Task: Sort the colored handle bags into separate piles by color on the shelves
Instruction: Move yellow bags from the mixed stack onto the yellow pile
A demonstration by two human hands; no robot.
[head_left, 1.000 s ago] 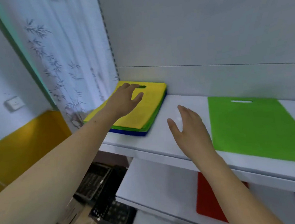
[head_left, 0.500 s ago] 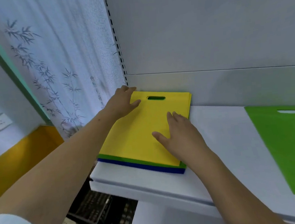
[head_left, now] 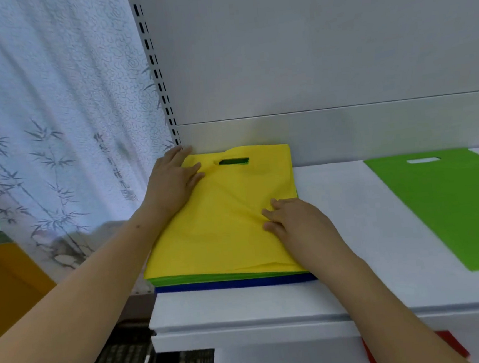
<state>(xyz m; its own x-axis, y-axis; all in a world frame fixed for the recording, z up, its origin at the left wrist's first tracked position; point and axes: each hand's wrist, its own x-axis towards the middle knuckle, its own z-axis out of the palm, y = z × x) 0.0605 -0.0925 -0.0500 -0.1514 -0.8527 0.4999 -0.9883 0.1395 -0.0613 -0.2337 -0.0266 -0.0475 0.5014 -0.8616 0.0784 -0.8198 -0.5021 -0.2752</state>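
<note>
My left hand (head_left: 174,178) lies flat on the far left corner of the yellow bag (head_left: 224,220), fingers straight and spread, fingertips close to the handle slot. My right hand (head_left: 296,219) rests on the bag's right side with the fingers bent and drawing the fabric into creases; I cannot tell whether they actually pinch it. The yellow bag tops a stack at the left end of the white shelf (head_left: 344,296), pushed back almost to the grey back panel (head_left: 308,59). Under it a green layer (head_left: 212,277) and a blue layer (head_left: 230,284) show along the front edge; how many bags each layer holds I cannot tell. One green bag (head_left: 452,206) lies alone and flat on the same shelf, well apart to the right, its white-looking handle slot toward the back. One slotted upright (head_left: 156,72) runs up the left edge of the panel, just beside my left fingertips. Left of it hangs a white curtain (head_left: 54,125) printed with bamboo, and below that an orange wall section (head_left: 7,288). Under the shelf edge a dark crate (head_left: 126,362) shows at the lower left, and one red bag (head_left: 452,342) peeks out on a lower level, partly hidden by my right forearm.
</note>
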